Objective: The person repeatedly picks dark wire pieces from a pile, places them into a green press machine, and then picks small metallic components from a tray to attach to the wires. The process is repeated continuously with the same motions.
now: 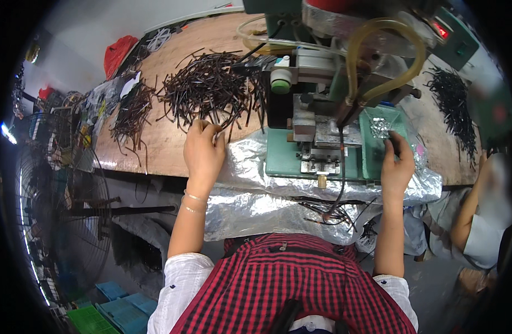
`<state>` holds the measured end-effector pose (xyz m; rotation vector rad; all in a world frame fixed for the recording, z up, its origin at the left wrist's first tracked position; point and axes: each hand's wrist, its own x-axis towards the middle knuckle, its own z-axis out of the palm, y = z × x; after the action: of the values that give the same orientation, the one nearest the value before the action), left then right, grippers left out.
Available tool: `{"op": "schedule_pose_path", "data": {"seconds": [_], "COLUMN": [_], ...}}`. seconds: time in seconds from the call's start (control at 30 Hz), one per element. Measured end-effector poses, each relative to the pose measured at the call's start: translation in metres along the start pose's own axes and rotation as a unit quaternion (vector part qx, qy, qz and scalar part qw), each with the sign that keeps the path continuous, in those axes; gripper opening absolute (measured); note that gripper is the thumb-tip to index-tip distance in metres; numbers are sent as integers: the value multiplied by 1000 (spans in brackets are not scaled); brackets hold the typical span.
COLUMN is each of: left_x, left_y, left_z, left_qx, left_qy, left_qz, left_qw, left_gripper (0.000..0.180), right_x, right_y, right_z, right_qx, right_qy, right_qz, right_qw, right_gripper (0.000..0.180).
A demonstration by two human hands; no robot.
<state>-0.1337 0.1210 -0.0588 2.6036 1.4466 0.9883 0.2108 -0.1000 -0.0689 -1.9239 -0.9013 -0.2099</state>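
Note:
My left hand (203, 149) is at the near edge of a heap of thin dark brown strips (203, 86) on the wooden table. Its thumb and fingers are pinched together, and I cannot make out what lies between them. On the right, my right hand (398, 167) reaches over a green tray (372, 158), fingertips by a small pile of shiny metal pieces (380, 128). Its fingers are curled close together; anything in them is too small to tell. Between the hands stands a bench machine (322, 136) with a green base and metal blocks. A dark cable (342, 172) hangs in front of it.
A smaller strip bundle (134, 117) lies at the left, black strips (453, 108) at the far right. Silvery sheeting (256, 214) covers the front edge, with loose strips (328, 214) on it. A fan (64, 206) stands left. Another person's arm (471, 209) shows at right.

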Motion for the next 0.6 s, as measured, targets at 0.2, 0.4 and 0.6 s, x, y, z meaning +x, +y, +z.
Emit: {"op": "schedule_pose_path", "data": {"seconds": [0.2, 0.4, 0.6], "left_x": [50, 63, 61], "left_y": [-25, -40, 21], "left_z": [67, 60, 43], "left_qx": [181, -13, -310], "left_qy": [-17, 54, 69], "left_qz": [97, 129, 18], "left_qw": [979, 990, 948], "left_gripper": [22, 13, 14], "right_x": [-3, -33, 4], "right_y": [12, 28, -72], "right_z": [-1, -42, -19], "right_qx": [-95, -9, 160], "right_qy": [13, 23, -35], "right_qz": [-72, 58, -57], "right_qw": [993, 998, 985], "right_gripper": [11, 14, 12]}}
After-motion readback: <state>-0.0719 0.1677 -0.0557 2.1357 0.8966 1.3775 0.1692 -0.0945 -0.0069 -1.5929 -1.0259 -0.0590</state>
